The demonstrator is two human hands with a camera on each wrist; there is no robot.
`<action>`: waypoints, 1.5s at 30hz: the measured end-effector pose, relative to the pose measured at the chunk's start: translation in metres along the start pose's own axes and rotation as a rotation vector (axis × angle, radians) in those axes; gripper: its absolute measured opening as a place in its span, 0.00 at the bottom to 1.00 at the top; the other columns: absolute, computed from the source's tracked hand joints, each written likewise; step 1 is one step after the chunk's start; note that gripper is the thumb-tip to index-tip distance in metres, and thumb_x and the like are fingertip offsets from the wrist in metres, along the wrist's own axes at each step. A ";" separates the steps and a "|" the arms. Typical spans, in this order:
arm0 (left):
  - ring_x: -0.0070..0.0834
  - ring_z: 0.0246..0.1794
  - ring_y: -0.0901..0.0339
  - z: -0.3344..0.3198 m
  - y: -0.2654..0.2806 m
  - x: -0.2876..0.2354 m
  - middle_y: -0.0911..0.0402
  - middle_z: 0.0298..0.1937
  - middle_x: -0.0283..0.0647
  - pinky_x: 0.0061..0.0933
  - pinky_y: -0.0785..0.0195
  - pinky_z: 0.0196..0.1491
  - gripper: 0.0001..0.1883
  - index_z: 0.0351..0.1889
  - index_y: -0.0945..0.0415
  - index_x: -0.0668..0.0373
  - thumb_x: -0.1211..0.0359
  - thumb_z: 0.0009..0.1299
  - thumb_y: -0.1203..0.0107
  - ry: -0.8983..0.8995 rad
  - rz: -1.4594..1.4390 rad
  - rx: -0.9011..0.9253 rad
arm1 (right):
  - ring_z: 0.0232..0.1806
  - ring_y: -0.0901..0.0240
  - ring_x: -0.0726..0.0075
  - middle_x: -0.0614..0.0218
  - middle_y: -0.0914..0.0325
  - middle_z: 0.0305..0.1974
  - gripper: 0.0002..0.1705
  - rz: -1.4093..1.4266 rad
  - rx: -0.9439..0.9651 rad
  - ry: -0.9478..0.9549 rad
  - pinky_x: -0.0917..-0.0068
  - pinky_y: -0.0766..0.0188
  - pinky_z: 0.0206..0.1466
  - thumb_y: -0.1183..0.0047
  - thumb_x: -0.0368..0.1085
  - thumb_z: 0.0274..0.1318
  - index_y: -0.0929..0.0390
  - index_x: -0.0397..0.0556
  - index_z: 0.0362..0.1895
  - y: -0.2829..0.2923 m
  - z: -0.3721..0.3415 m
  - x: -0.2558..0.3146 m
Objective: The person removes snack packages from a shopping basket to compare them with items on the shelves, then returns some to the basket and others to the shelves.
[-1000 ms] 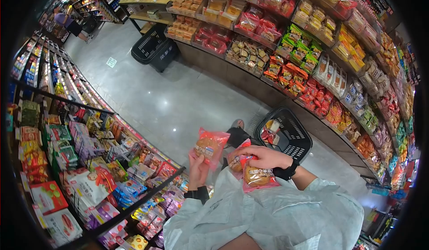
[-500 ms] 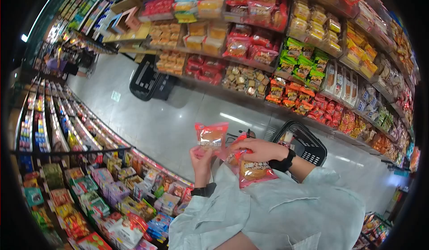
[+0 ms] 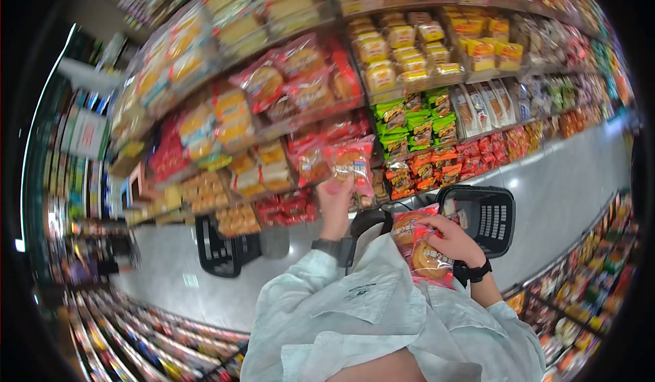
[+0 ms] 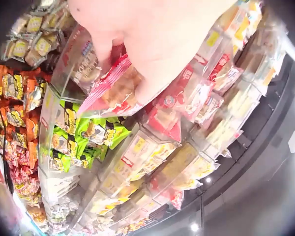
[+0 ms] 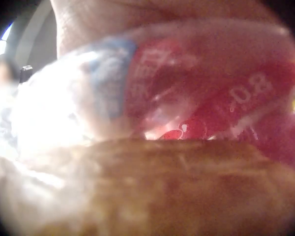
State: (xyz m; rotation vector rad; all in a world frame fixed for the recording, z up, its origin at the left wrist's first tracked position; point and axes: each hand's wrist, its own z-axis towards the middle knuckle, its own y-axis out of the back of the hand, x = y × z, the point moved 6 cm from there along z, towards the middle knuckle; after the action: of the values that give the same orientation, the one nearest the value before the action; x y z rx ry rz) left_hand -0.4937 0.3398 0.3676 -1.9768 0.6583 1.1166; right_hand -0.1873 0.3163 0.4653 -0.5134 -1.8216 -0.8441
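Observation:
In the head view my left hand pinches a round bun in a clear and pink wrapper, raised in front of a shelf bin of similar pink-wrapped buns. Seen from the left wrist, the hand covers part of the packet, close to the bin. Against my shirt front, my right hand grips two more wrapped buns, a front one and one behind it. The right wrist view is filled by a blurred wrapper and the brown bun inside.
A black basket with a few items stands on the floor by my right hand; another black basket is farther left. Tiered shelves of wrapped breads and snacks rise ahead. More snack racks line the lower right.
My view has turned towards the bread shelves, which now look closer. The left hand has moved up and forward with its bun to the bin; the right hand still holds its buns at my front.

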 end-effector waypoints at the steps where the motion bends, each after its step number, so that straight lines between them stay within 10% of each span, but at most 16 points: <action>1: 0.23 0.44 0.22 0.026 -0.010 -0.006 0.24 0.49 0.37 0.24 0.26 0.46 0.23 0.55 0.35 0.59 0.69 0.71 0.31 0.004 0.003 -0.003 | 0.57 0.26 0.61 0.60 0.22 0.56 0.23 0.010 -0.068 -0.038 0.66 0.30 0.64 0.45 0.34 0.64 0.24 0.47 0.64 0.003 0.004 0.006; 10: 0.33 0.40 0.19 0.182 -0.037 -0.004 0.16 0.39 0.43 0.35 0.27 0.46 0.18 0.45 0.22 0.63 0.58 0.71 0.34 -0.209 0.810 0.237 | 0.54 0.24 0.60 0.58 0.20 0.53 0.22 0.090 -0.397 -0.225 0.67 0.30 0.61 0.44 0.31 0.61 0.22 0.45 0.60 -0.017 0.043 0.033; 20: 0.43 0.47 0.17 0.212 -0.042 -0.016 0.15 0.46 0.54 0.39 0.28 0.53 0.20 0.49 0.20 0.69 0.58 0.73 0.38 -0.334 1.028 0.404 | 0.49 0.25 0.64 0.63 0.22 0.48 0.17 0.111 -0.665 -0.332 0.70 0.30 0.55 0.44 0.29 0.58 0.20 0.46 0.53 -0.056 0.028 0.048; 32: 0.35 0.53 0.23 0.099 -0.017 -0.050 0.29 0.65 0.50 0.34 0.22 0.48 0.33 0.72 0.35 0.66 0.65 0.72 0.36 -0.208 0.923 0.719 | 0.46 0.27 0.62 0.65 0.26 0.40 0.09 0.131 -0.567 -0.215 0.69 0.30 0.51 0.45 0.27 0.54 0.22 0.46 0.40 -0.086 0.040 0.061; 36: 0.31 0.51 0.19 0.029 -0.008 -0.020 0.20 0.58 0.45 0.33 0.24 0.53 0.38 0.78 0.44 0.63 0.57 0.76 0.38 0.427 0.948 0.986 | 0.45 0.28 0.61 0.65 0.28 0.40 0.08 0.143 -0.524 -0.138 0.69 0.31 0.52 0.44 0.26 0.52 0.22 0.47 0.38 -0.086 0.039 0.067; 39: 0.30 0.55 0.20 -0.021 -0.003 0.008 0.21 0.62 0.44 0.30 0.26 0.55 0.40 0.80 0.49 0.64 0.56 0.78 0.41 0.545 0.605 1.143 | 0.46 0.28 0.62 0.64 0.27 0.41 0.08 0.127 -0.512 -0.054 0.69 0.31 0.51 0.44 0.24 0.51 0.22 0.46 0.37 -0.083 0.030 0.068; 45: 0.29 0.63 0.24 -0.079 -0.014 -0.023 0.26 0.67 0.46 0.33 0.29 0.62 0.39 0.81 0.53 0.62 0.64 0.79 0.42 0.468 0.580 0.978 | 0.48 0.25 0.61 0.64 0.23 0.41 0.09 0.176 -0.472 0.032 0.69 0.28 0.54 0.44 0.23 0.50 0.20 0.46 0.37 -0.084 -0.013 0.050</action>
State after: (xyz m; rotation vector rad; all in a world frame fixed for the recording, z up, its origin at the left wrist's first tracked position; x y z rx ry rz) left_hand -0.4562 0.2851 0.4187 -1.1762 1.7126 0.4180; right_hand -0.2559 0.2496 0.4882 -0.9386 -1.5186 -1.1558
